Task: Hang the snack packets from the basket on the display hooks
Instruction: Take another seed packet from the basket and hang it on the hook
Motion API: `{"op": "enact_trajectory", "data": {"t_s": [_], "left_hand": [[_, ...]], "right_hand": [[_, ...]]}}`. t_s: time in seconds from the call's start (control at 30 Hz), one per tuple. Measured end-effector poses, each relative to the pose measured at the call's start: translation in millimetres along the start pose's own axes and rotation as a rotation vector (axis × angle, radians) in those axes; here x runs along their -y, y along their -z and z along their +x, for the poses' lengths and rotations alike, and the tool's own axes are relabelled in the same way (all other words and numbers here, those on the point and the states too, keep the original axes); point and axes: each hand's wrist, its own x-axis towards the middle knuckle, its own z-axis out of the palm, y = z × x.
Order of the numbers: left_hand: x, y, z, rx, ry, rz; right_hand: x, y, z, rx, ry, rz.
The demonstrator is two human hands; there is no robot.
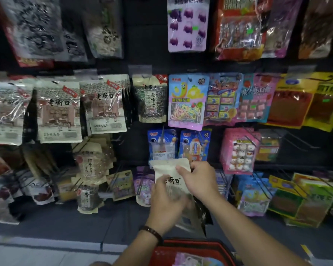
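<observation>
head view: both hands held a cream packet (169,167) just below centre, toward 6 o'clock. the right hand (199,181) pinched its top corner at 2 o'clock; the left hand (165,206), bracelet (152,232) on the wrist, gripped its lower part at 7 o'clock. a blue packet (161,148) hung on a hook (163,134) at its 12 o'clock. the basket (190,243) sat at the 6 o'clock edge.

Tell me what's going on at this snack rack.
A person is stocking the rack. Both hands hold a cream packet in front of it: the left hand grips its lower part, and the right hand pinches its top edge. It is not on a hook yet. A red basket sits below with another packet inside.
</observation>
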Motion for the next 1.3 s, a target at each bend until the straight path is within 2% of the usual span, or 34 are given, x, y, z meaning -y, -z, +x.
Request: {"op": "enact_trajectory", "data": {"t_s": [0.07,0.1,0.2,0.3,0.37,0.43,0.47,0.5,0.57,0.6,0.67,0.9,1.1,1.3], "left_hand": [[-10.6,1.0,4.2,0.086,-0.08,-0.026],[-16.0,1.8,7.1,0.079,-0.129,-0.075],[-26.5,13.3,18.6,-0.092,-0.235,-0.095],[-29.7,37.9,35.0,-0.236,-0.185,-0.115],[-31.9,57.6,46.3,-0.274,-0.181,-0.123],[-37.3,76.6,55.1,-0.244,-0.212,-0.149],[-40.5,86.7,59.5,-0.203,-0.212,-0.179],[-43.5,96.7,63.6,-0.158,-0.204,-0.211],[-46.9,117.0,71.6,-0.101,-0.184,-0.24],[-47.7,125.7,75.9,-0.09,-0.171,-0.253],[-47.3,140.8,85.7,-0.071,-0.114,-0.304],[-38.8,185.3,125.8,-0.187,0.02,-0.42],[-42.1,241.1,161.7,-0.253,0.002,-0.446],[-47.1,285.9,206.4,-0.266,-0.089,-0.443]], "right_hand": [[17.7,-4.3,-3.5,-0.023,0.061,-0.041],[26.8,-7.2,-6.0,-0.022,0.096,-0.064],[52.5,-14.7,-9.8,0.072,0.189,-0.055],[66.0,-14.0,-3.1,0.232,0.277,0.064],[67.2,-8.7,13.9,0.112,0.249,0.133],[63.5,-1.6,38.0,-0.052,0.151,0.105],[62.6,1.9,50.2,-0.045,0.079,0.067],[61.7,5.0,62.0,0.028,0.009,0.067],[62.3,7.3,78.7,0.249,-0.063,0.219],[63.3,5.6,84.8,0.341,-0.057,0.323],[69.7,-1.0,91.8,0.416,-0.028,0.443],[116.1,-50.6,108.6,0.372,-0.111,0.618],[171.4,-96.5,129.6,0.43,-0.025,0.61],[210.6,-148.4,165.7,0.239,0.047,0.508]]}}
